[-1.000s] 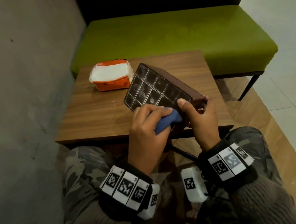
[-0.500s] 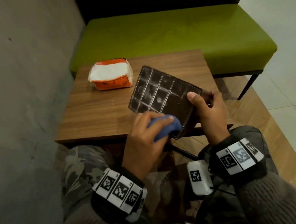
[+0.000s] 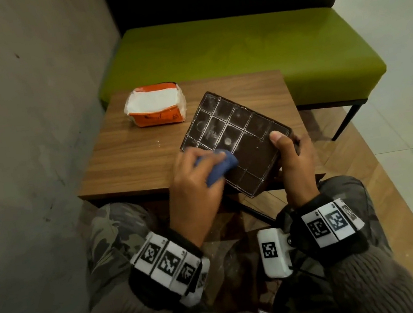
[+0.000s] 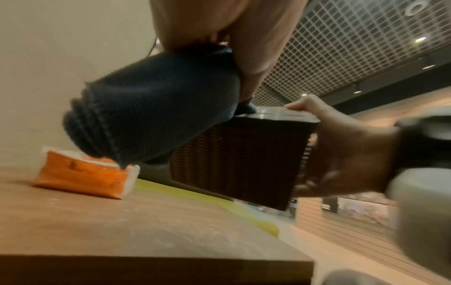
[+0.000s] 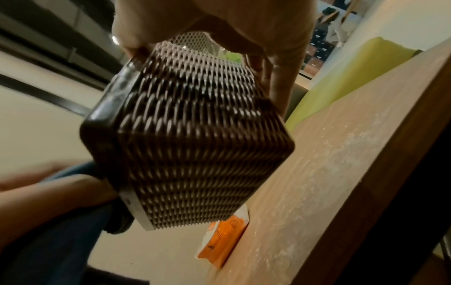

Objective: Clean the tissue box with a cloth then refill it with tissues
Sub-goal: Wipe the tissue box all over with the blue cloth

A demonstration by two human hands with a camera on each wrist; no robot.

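Note:
The dark brown woven tissue box point(image 3: 245, 147) is held tilted above the near edge of the wooden table point(image 3: 134, 164), its gridded, dusty underside facing me. My right hand point(image 3: 291, 154) grips its right end, thumb on the underside. My left hand point(image 3: 193, 182) holds a bunched blue cloth point(image 3: 222, 168) against the box's near-left part. In the left wrist view the cloth point(image 4: 156, 108) hangs in front of the box point(image 4: 241, 164). The right wrist view shows the box's woven sides point(image 5: 195, 146). An orange pack of white tissues point(image 3: 156, 108) lies at the table's far left.
A green upholstered bench point(image 3: 238, 52) with a dark back stands beyond the table. A grey wall point(image 3: 22, 130) runs along the left. My knees in camouflage trousers point(image 3: 110, 237) are under the table's near edge. Pale dust specks lie on the table top point(image 5: 341, 154).
The box has been tipped so its underside faces me more flatly and drawn nearer. My left hand with the cloth has slid left along that surface.

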